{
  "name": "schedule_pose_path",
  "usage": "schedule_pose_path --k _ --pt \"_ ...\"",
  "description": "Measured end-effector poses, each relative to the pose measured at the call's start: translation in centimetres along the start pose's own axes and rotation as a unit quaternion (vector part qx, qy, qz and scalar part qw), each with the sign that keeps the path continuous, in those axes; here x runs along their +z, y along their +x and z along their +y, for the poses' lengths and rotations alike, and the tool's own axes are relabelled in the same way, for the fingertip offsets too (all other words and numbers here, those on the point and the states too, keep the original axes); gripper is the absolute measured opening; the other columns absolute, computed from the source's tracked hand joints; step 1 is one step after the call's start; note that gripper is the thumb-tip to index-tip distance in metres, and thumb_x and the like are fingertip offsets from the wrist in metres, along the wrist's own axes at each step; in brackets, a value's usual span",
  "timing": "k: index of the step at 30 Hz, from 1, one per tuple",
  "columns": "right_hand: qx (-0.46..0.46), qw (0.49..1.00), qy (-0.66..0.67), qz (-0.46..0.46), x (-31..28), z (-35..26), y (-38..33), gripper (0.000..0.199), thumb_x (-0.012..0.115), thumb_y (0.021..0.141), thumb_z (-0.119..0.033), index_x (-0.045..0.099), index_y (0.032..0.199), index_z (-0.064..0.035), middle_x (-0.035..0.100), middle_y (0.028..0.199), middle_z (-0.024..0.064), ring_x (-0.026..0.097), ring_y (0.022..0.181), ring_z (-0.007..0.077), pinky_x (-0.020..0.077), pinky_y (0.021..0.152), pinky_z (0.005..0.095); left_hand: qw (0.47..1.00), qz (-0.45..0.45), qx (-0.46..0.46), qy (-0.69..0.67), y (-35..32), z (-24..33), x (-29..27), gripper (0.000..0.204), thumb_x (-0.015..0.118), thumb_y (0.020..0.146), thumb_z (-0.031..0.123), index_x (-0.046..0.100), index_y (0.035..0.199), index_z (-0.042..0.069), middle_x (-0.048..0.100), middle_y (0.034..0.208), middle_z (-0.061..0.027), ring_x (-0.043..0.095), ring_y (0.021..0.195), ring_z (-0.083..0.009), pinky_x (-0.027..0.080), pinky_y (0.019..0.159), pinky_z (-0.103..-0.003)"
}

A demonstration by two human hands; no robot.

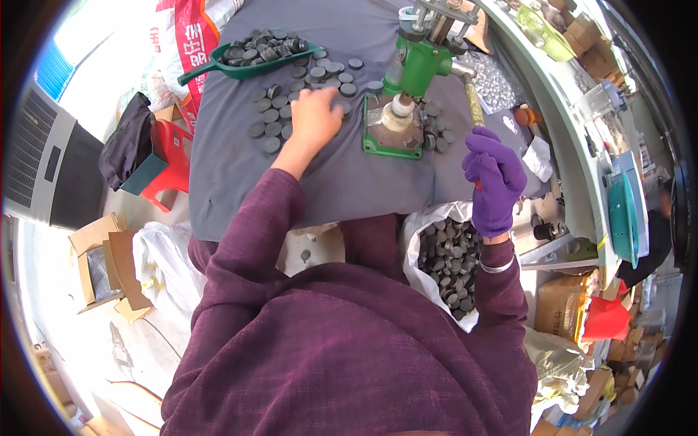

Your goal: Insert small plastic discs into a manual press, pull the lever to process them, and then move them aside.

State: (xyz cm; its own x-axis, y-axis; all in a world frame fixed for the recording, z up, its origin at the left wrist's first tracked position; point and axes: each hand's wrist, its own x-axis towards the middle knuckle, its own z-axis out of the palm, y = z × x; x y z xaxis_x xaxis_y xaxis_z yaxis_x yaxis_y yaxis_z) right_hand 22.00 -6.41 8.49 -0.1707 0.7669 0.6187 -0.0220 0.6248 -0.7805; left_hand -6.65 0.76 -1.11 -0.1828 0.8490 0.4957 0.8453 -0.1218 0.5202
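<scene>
Among loose round dark grey discs (271, 116) on the grey cloth, my bare left hand (317, 118) reaches down with thumb and forefinger apart. Its fingertips are close to the discs, and nothing shows between them. A green hand press (419, 69) stands to the right of this hand, its base (392, 152) on the cloth. My right hand (496, 178), in a purple glove, is wrapped round the lower end of the press's lever (474, 102). A pale round piece (402, 105) sits under the press head. More discs (439, 129) lie beside the press base.
A green scoop (254, 67) heaped with discs rests at the table's far left. Below the table's front edge, a white sack (412, 251) holds many discs. Clear plastic bags (496, 81) lie beyond the lever. A red stool (173, 163) stands left of the table.
</scene>
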Motion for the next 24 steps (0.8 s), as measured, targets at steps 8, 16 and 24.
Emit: schedule_pose_path --k 8,16,24 --pt "-0.034 0.992 -0.111 -0.055 -0.2 -5.5 7.3 0.028 0.049 0.096 -0.019 0.064 0.101 0.0038 0.066 0.086 0.0112 0.057 0.063 0.0106 0.0509 0.067 0.0271 0.997 -0.003 0.026 0.075 0.0 -0.4 1.8 0.042 0.071 0.071 0.014 0.065 0.112 0.011 0.069 0.1 -0.0085 0.058 0.105 -0.0279 0.042 0.087 -0.045" --pt "0.006 1.0 0.015 -0.003 0.4 -7.1 14.0 0.038 0.046 0.099 -0.026 0.064 0.101 0.0074 0.048 0.069 0.0025 0.048 0.063 0.013 0.0514 0.08 0.0376 0.985 -0.041 0.045 -0.163 -0.2 4.9 2.2 0.066 0.075 0.067 0.009 0.052 0.128 0.006 0.068 0.102 -0.0113 0.062 0.095 -0.0297 0.051 0.084 -0.041" --pt "0.01 0.999 0.039 -0.006 0.1 -6.4 13.7 0.036 0.045 0.1 -0.022 0.063 0.106 0.0088 0.047 0.069 0.0018 0.047 0.064 0.0129 0.0522 0.08 0.0375 0.986 -0.038 0.013 -0.16 0.1 6.6 4.1 0.073 0.076 0.069 0.011 0.044 0.134 0.0 0.068 0.109 -0.0116 0.058 0.103 -0.0319 0.044 0.091 -0.043"
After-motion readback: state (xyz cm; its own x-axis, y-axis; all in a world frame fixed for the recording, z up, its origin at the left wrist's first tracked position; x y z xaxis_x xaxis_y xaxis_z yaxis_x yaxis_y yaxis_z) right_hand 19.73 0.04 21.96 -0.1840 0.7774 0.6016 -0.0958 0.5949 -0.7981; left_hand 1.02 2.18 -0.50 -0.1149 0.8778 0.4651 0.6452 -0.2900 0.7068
